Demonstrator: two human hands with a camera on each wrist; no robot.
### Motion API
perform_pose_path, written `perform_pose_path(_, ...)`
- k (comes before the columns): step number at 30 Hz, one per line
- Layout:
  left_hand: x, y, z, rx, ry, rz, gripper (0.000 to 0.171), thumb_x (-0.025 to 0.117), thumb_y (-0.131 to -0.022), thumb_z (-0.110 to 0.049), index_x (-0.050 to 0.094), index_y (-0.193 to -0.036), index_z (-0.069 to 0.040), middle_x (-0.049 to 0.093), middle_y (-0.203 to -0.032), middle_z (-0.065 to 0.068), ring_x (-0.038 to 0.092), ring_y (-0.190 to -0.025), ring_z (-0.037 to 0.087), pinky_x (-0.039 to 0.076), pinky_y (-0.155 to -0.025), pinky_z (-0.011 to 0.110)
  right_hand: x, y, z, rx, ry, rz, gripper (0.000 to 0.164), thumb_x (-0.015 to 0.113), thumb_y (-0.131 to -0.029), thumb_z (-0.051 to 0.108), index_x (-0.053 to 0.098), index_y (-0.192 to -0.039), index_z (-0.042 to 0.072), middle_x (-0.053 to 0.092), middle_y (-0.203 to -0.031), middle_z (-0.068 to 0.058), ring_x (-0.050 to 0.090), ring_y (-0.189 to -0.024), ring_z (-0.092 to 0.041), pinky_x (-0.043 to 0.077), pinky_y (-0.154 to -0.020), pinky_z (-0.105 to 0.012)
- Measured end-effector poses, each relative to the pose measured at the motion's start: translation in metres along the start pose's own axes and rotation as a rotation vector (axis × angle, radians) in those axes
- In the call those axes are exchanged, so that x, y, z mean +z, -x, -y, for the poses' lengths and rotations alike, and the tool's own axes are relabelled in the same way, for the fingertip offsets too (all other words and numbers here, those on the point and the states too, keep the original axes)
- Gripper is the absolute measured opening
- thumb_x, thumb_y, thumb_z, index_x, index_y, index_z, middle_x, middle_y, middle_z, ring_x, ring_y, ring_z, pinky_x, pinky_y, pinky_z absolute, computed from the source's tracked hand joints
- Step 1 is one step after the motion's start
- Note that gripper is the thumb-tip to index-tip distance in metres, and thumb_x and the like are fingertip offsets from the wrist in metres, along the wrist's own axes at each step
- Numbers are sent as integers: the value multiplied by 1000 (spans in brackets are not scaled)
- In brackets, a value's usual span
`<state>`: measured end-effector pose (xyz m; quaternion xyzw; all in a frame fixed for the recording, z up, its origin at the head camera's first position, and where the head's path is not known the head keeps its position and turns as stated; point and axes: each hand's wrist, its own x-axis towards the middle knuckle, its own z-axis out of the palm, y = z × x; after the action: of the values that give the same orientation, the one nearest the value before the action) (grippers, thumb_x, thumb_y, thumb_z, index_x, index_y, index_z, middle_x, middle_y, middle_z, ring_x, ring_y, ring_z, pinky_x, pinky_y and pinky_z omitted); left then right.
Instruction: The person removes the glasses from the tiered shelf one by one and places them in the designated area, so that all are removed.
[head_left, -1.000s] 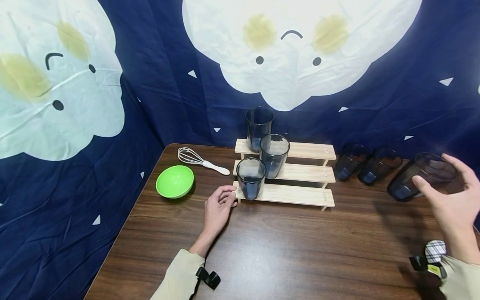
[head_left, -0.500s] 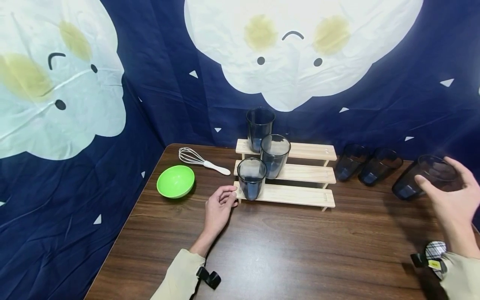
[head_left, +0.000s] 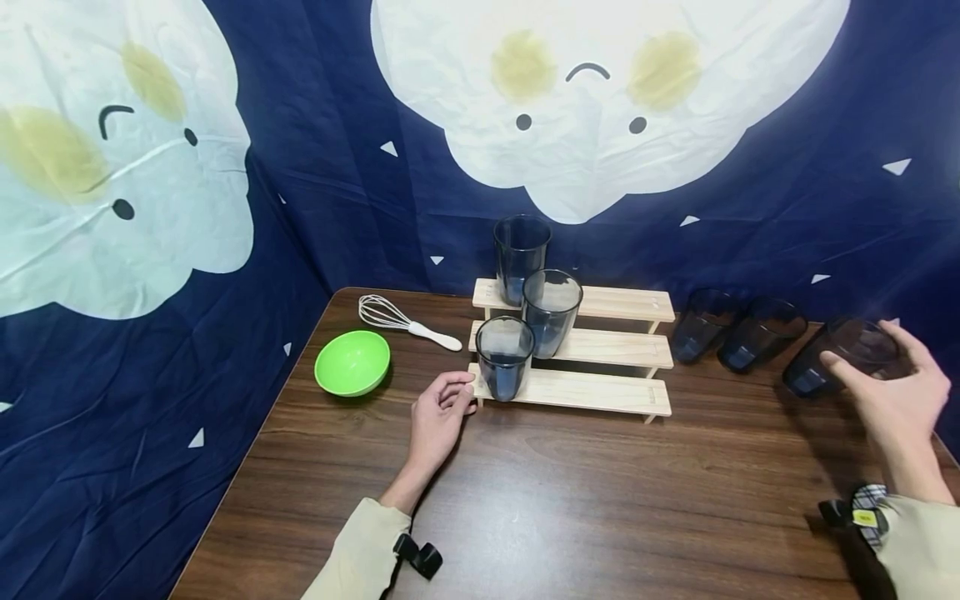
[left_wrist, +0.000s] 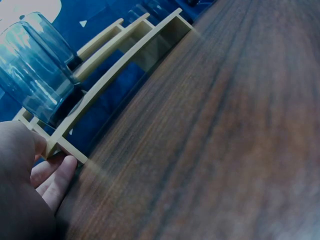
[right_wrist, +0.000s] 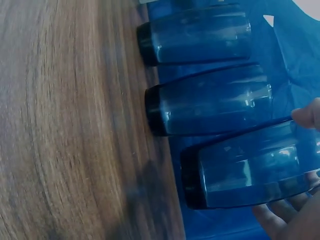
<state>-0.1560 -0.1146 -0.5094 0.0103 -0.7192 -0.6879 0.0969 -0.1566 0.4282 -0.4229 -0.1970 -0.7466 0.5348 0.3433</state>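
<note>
At the right, my right hand (head_left: 903, 404) grips a dark tinted drinking glass (head_left: 813, 367) near its rim, thumb on one side and fingers on the other. In the right wrist view this glass (right_wrist: 245, 172) stands closest to me; whether its base touches the table I cannot tell. My left hand (head_left: 437, 414) pinches the left end of the lowest step of a light wooden three-step rack (head_left: 592, 390). One glass stands toward the left of each step: front glass (head_left: 504, 362), middle glass (head_left: 551, 317), back glass (head_left: 519, 258).
Two more tinted glasses, a left one (head_left: 701, 329) and a right one (head_left: 759, 337), stand between the rack and my right hand. A green bowl (head_left: 352, 364) and a white whisk (head_left: 411, 323) lie left on the brown table (head_left: 600, 500). Blue cloth (head_left: 315, 167) hangs behind.
My right hand has lowered a little with its glass and come slightly left at the end. The left hand keeps its hold on the rack.
</note>
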Motion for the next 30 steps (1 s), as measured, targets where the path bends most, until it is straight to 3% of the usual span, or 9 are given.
perform_pose_path(4, 0, 0, -1, 2, 3, 0, 14, 72, -105, 4, 77, -118, 5, 81, -105, 24, 80, -91, 22, 72, -79, 27, 1, -6, -4, 64, -13, 10, 75, 84, -79, -13, 71, -143, 23, 72, -128, 13, 65, -110, 2, 52, -83, 3)
perform_pose_path(8, 0, 0, -1, 7, 8, 3, 15, 72, -105, 4, 76, -118, 6, 80, -104, 24, 80, -91, 20, 72, -79, 27, 3, -11, -9, 91, -17, 17, 74, 84, -78, -13, 71, -143, 21, 66, -109, 21, 62, -98, 5, 51, -80, 4)
perform_pose_path(16, 0, 0, -1, 2, 7, 3, 15, 72, -105, 4, 77, -118, 5, 81, -105, 24, 80, -92, 21, 72, -79, 27, 6, -17, -18, 98, 65, 11, 77, 86, -82, -5, 69, -151, 24, 60, -118, 24, 59, -109, 6, 47, -89, 0)
perform_pose_path(24, 0, 0, -2, 6, 7, 3, 15, 71, -105, 4, 77, -118, 5, 81, -105, 23, 80, -92, 21, 72, -80, 28, 8, -22, -22, 124, 61, 4, 77, 87, -81, -3, 70, -149, 26, 60, -112, 26, 58, -106, 6, 46, -87, 0)
perform_pose_path(30, -1, 1, -1, 6, 9, 4, 15, 72, -105, 4, 77, -118, 6, 81, -105, 24, 80, -91, 22, 72, -79, 27, 4, -30, -25, 116, 76, 121, 82, 86, -84, -6, 63, -157, 24, 60, -112, 26, 58, -102, 8, 47, -82, 5)
